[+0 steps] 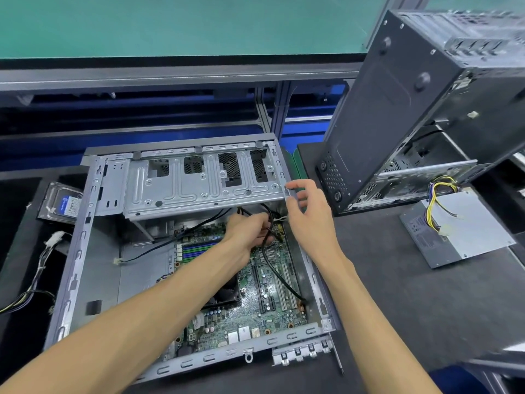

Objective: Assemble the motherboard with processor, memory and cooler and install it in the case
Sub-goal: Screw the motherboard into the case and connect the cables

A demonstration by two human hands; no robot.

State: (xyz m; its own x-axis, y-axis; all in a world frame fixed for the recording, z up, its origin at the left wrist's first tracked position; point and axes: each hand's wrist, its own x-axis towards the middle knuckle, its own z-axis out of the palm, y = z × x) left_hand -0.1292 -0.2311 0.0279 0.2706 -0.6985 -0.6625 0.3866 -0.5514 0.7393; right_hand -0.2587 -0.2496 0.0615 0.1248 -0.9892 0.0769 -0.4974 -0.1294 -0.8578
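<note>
Already the green board (pixel 264 294) lies inside the open case (pixel 76 268) at the middle of the frame. Her left hand (pixel 250 231) grips black wires (pixel 279 275) over it. Her right hand (pixel 305 206) pinches the metal tray's (pixel 199 180) corner. Next, I think, the wires need plugging in gently.

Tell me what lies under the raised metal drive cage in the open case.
Under the grey metal drive cage run black cables, which the left hand grips above the green motherboard. The cage hides the board's far edge and the cables' origins.
</note>
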